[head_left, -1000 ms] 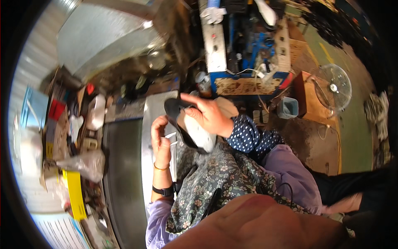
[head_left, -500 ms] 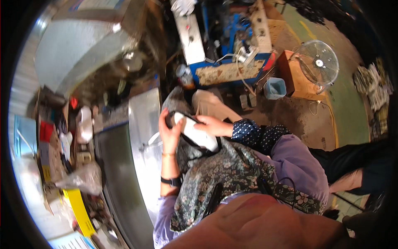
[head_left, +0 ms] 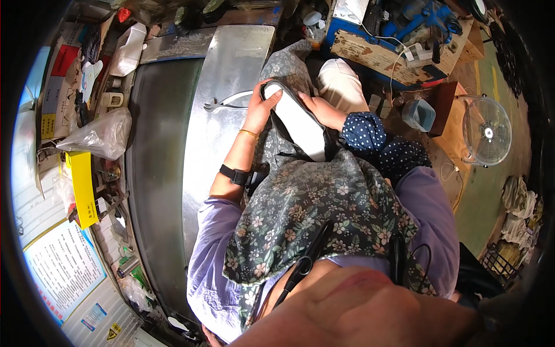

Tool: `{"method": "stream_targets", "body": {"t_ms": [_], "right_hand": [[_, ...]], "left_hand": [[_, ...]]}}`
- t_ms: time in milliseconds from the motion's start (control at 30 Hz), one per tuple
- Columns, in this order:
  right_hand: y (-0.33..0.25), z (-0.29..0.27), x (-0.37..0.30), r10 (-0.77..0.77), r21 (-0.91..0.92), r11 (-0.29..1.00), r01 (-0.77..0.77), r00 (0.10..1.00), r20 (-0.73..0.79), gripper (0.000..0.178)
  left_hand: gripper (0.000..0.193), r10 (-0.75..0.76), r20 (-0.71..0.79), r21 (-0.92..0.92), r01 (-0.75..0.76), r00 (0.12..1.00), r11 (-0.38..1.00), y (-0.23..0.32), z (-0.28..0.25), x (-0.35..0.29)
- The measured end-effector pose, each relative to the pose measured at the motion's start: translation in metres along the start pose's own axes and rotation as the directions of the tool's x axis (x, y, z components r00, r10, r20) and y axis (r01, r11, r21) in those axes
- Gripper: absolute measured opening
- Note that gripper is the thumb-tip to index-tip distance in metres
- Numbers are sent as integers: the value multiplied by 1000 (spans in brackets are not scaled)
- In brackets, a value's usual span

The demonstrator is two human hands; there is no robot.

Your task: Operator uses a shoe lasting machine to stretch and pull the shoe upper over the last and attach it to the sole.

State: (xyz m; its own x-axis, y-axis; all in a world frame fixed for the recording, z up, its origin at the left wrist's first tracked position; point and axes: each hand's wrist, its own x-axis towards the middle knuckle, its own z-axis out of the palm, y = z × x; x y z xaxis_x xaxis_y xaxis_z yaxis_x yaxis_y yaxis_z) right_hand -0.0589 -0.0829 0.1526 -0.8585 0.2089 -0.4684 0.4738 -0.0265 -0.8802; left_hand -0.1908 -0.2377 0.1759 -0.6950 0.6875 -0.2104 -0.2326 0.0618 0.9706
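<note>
A shoe (head_left: 300, 127) lies sole-up across my lap, with a white sole-shaped underside and a dark upper showing round its edge. My left hand (head_left: 261, 110) is wrapped round its far end, thumb pressed on the white surface. From the right, my right hand (head_left: 324, 111) grips the shoe's side, some of its fingers hidden behind the dark edge. Beneath the shoe is a dark floral apron (head_left: 318, 196). Just left of my left hand, metal pincers (head_left: 228, 103) with pale handles rest on a shiny metal tabletop (head_left: 214, 156).
Beyond the tabletop runs a dark belt (head_left: 159, 173). Farther left are a clear plastic bag (head_left: 104, 136) and a yellow box (head_left: 82, 188). A blue machine stand (head_left: 381, 61) is at the far right, near a light-blue bin (head_left: 419, 114) and a standing fan (head_left: 487, 132).
The view has swung, moving my hands and the shoe upward and right in the picture. Both hands keep their hold on the shoe, and the pincers show more fully.
</note>
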Motion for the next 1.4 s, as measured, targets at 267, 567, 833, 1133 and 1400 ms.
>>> {"method": "stream_targets", "body": {"t_ms": [267, 567, 833, 1133, 1400], "right_hand": [[-35, 6, -4, -584, -868, 398, 298, 811, 11, 39], [-12, -29, -37, -73, -116, 989, 89, 989, 131, 56], [2, -1, -32, -112, 304, 946, 113, 994, -21, 56], [-29, 50, 2, -260, -223, 947, 231, 960, -109, 70], [-13, 52, -7, -532, -243, 843, 480, 808, -252, 60]], "left_hand": [[47, -31, -1, 137, 30, 1000, 990, -5, -1, 14], [58, 69, 57, 299, -83, 996, 951, -20, -5, 31], [52, -107, 119, -87, 118, 987, 989, 12, -9, 29], [53, 85, -316, 911, 277, 945, 304, 16, 4, 10], [54, 186, -365, 527, 37, 912, 849, -18, 7, -40]]}}
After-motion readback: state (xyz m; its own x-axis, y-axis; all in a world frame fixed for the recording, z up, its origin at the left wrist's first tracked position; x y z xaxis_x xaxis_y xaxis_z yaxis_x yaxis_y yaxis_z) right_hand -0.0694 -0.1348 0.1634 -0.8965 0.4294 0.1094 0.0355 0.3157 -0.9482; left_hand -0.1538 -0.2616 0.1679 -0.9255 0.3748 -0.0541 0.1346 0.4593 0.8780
